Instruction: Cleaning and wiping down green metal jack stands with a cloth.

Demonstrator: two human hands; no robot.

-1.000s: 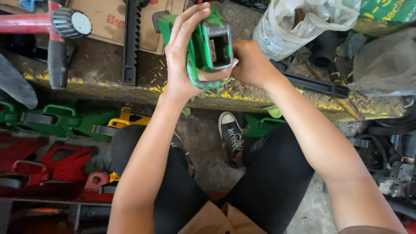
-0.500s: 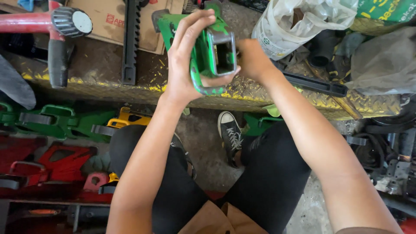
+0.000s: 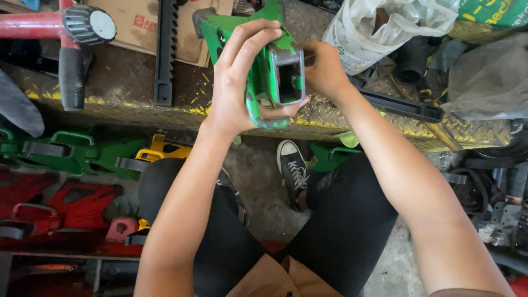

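Gripping firmly, left hand [image 3: 239,82] is wrapping the green jack housing [image 3: 272,71] above the checker-plate bench edge [image 3: 137,113]; right hand [image 3: 324,69] is pinching its far side by the rectangular opening. Step apparently in hand: inspecting or fitting at that opening; any next move would call for steady support. Counted: one housing, one black toothed bar [image 3: 165,52], two hands.

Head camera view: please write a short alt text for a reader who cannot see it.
Both hands grip a green metal part with a square hollow opening: the left hand wraps around it, the right hand holds its far side, above a yellow-flecked metal bench.
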